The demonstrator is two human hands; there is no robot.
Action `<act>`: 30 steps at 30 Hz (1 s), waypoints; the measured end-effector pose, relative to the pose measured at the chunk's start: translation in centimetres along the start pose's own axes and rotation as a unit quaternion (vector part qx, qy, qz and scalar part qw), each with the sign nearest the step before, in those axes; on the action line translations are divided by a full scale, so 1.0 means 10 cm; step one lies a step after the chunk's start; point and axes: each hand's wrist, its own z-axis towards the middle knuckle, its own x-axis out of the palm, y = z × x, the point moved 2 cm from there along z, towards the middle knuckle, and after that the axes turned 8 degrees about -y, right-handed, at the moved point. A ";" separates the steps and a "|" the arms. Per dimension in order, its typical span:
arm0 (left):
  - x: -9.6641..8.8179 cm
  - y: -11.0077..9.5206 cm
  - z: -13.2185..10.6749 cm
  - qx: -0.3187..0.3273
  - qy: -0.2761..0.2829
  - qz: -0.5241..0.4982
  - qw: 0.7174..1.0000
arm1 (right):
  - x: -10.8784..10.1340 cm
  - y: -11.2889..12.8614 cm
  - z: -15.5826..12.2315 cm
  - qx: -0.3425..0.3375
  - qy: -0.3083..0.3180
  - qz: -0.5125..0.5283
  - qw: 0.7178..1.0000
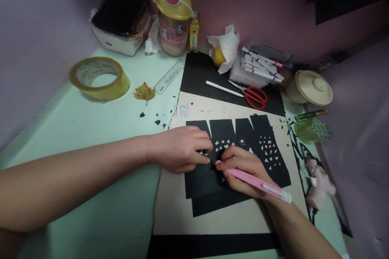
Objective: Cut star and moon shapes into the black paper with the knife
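Observation:
My right hand (pixel 244 168) is closed around a pink utility knife (pixel 252 180), its blade tip down on black paper (pixel 200 184). Stars, hearts, a sun and several triangles are cut through the paper, and its far edge has notches. My left hand (pixel 182 149) lies on the paper's left part, fingers stretched out or slightly bent, fingertips close beside the blade. Part of the cut pattern is hidden under both hands. Beneath the black paper is a pale board (pixel 170 210), with another black sheet showing at the paper's near edge.
Red-handled scissors (pixel 255 98) and a white pen (pixel 224 88) lie beyond the board. A tape roll (pixel 120 87), leaf (pixel 144 92) and ruler (pixel 168 77) lie left. Behind stand a yellow-lidded cup (pixel 174 28) and a marker box (pixel 261 64). A pink glue gun (pixel 319 186) lies right.

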 end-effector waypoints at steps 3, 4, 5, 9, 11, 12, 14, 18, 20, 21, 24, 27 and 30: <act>0.00 0.00 0.00 -0.005 0.014 0.003 1.000 | 0.00 0.00 0.01 -0.004 0.002 -0.003 1.000; 0.00 0.00 0.00 -0.007 0.022 0.004 1.000 | 0.00 -0.01 0.00 -0.003 0.003 -0.002 1.000; 0.01 0.00 0.00 -0.009 0.030 0.004 1.000 | 0.00 -0.02 -0.01 -0.001 0.002 0.000 1.000; 0.00 0.00 0.01 -0.009 0.041 0.005 0.999 | -0.01 -0.05 -0.04 0.004 -0.013 0.002 1.000; 0.00 0.00 0.00 -0.006 0.037 0.005 0.999 | 0.00 -0.05 -0.03 0.001 -0.011 0.005 1.000; 0.00 0.00 0.00 -0.005 0.033 0.004 0.999 | 0.00 -0.04 -0.03 -0.001 -0.007 0.005 1.000; 0.00 0.00 0.00 -0.004 0.026 0.003 1.000 | 0.01 -0.03 -0.01 -0.002 -0.002 0.004 1.000; 0.00 0.00 0.00 -0.004 0.023 0.002 1.000 | 0.00 -0.03 -0.01 0.001 -0.004 0.002 1.000; 0.00 0.00 0.00 -0.002 0.022 0.002 1.000 | 0.00 -0.05 -0.03 0.003 -0.012 0.004 1.000; 0.00 0.00 0.00 -0.002 0.022 0.003 1.000 | 0.00 -0.06 -0.04 0.005 -0.018 0.004 1.000; 0.00 0.00 0.00 -0.002 0.016 0.006 1.000 | 0.00 -0.08 -0.05 0.008 -0.023 0.003 1.000; 0.00 -0.01 0.00 -0.004 0.011 0.005 1.000 | -0.01 -0.06 -0.03 0.009 -0.023 0.005 1.000; 0.01 -0.01 -0.01 -0.019 0.009 0.000 1.000 | -0.03 -0.04 0.01 0.007 -0.045 0.013 0.999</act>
